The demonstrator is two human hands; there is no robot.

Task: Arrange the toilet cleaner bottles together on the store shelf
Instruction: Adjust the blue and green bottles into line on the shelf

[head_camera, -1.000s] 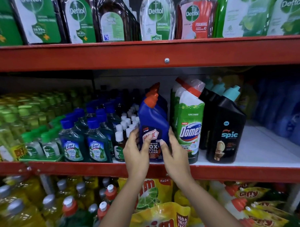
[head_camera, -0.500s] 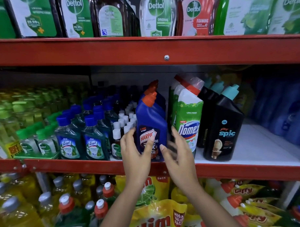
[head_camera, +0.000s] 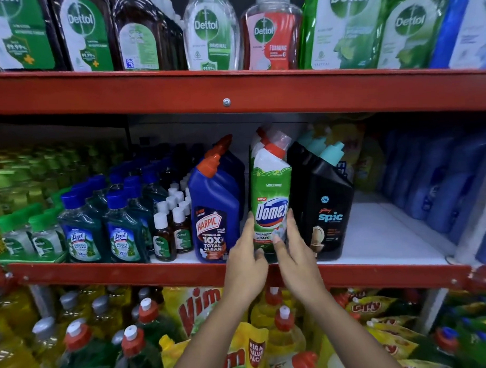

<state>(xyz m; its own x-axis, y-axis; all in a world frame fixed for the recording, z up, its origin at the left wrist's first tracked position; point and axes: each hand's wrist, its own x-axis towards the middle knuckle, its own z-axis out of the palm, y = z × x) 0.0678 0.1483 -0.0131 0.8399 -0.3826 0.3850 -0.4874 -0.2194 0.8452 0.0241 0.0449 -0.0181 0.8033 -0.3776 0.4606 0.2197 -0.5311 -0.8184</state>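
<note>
Cupping green Domex bottle (head_camera: pixel 270 207) low on both flanks: left hand (head_camera: pixel 246 262), right hand (head_camera: pixel 295 257), 2 palms closing around base. Standing on shelf (head_camera: pixel 376 234) between Harpic bottle (head_camera: pixel 215 212) and black Spic bottle (head_camera: pixel 326 208). Likely rigid, glossy, bottom-heavy; gripping low waist seeming safest.
</note>
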